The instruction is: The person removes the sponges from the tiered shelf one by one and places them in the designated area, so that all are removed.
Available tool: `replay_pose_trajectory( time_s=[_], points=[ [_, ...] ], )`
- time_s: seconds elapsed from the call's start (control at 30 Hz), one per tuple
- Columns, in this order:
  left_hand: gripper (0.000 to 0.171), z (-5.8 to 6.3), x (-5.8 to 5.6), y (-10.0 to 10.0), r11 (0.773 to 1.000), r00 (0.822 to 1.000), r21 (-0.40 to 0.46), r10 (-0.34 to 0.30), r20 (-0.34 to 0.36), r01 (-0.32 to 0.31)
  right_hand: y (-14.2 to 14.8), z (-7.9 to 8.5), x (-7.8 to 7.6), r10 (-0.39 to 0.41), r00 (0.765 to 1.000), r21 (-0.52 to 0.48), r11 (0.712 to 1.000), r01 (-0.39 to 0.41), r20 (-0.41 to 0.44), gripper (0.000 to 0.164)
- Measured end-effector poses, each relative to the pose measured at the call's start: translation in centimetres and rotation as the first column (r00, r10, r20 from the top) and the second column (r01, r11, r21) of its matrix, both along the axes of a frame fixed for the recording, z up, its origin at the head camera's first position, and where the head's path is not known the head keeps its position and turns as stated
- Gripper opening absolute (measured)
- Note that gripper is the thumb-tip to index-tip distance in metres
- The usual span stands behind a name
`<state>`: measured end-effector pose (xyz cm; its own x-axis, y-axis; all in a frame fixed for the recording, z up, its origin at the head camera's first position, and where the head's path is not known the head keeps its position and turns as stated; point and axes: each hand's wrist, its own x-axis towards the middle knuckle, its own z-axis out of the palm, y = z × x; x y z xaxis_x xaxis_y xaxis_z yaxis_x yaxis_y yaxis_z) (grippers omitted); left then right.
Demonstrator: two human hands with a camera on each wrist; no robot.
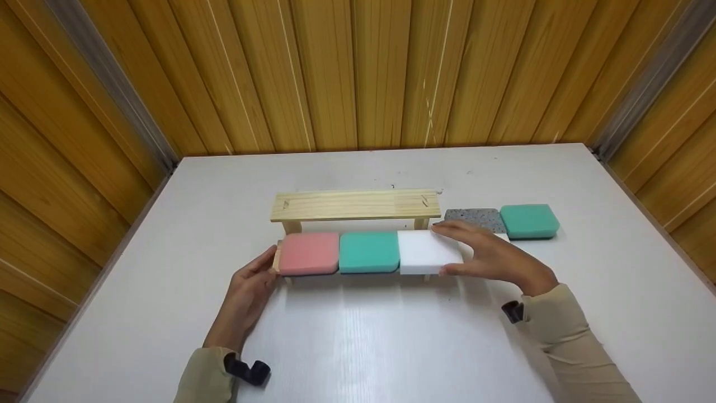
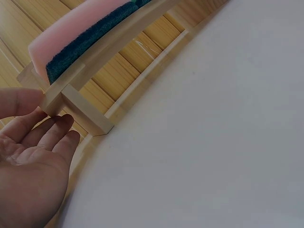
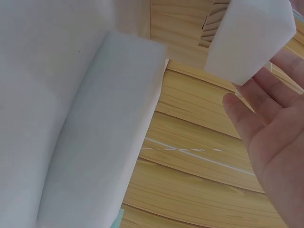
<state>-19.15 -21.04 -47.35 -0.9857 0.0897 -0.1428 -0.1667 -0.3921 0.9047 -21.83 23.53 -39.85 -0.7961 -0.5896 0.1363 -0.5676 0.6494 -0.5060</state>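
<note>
A small wooden stand [image 2: 90,111] carries a row of sponges: a pink sponge [image 1: 309,253] at the left, a teal sponge [image 1: 369,252] in the middle and a white sponge [image 1: 428,252] at the right. The pink one lies on its dark scrubbing side. My left hand [image 1: 251,288] pinches the stand's left end, thumb above and fingertips beneath, close beside the pink sponge. Around the right end of the white sponge, my right hand [image 1: 498,254] holds it with the thumb at its near corner and fingers at the far edge. The right wrist view shows fingertips against its underside.
Behind the row stands a second wooden stand [image 1: 355,205] with a bare top. To the right lie a grey speckled sponge [image 1: 475,218] and another teal sponge [image 1: 530,221]. Another white block [image 3: 102,123] lies on the white table [image 1: 358,347], partly behind my right hand. Wood-patterned walls enclose the table.
</note>
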Motion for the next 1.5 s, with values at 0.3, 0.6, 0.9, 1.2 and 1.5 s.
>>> replay_pose_trajectory(
  time_s=[0.3,0.6,0.9,1.2,1.5],
  points=[
    [0.061,0.11,-0.01,0.06,1.0,1.0,-0.014,0.007,-0.01,-0.007,-0.42,-0.23,-0.02,0.001,1.0,0.018,1.0,0.0,-0.019,0.078],
    [0.061,0.08,-0.02,0.09,1.0,1.0,-0.016,0.0,-0.011,-0.001,-0.49,-0.35,0.07,0.005,0.999,0.008,1.0,-0.005,-0.043,0.074],
    [0.061,0.01,-0.07,0.04,1.0,1.0,-0.01,0.005,0.001,-0.005,-0.24,-0.72,0.0,0.026,0.995,-0.015,0.999,-0.028,-0.094,0.069],
    [0.061,-0.05,-0.04,0.06,1.0,1.0,-0.007,0.01,0.002,-0.01,-0.09,-0.32,0.32,0.007,0.999,-0.009,1.0,-0.007,-0.05,0.072],
    [0.06,0.1,0.06,0.08,1.0,1.0,-0.022,0.014,0.016,-0.013,0.22,-0.26,0.42,-0.004,1.0,-0.015,1.0,0.004,-0.031,0.072]
  ],
)
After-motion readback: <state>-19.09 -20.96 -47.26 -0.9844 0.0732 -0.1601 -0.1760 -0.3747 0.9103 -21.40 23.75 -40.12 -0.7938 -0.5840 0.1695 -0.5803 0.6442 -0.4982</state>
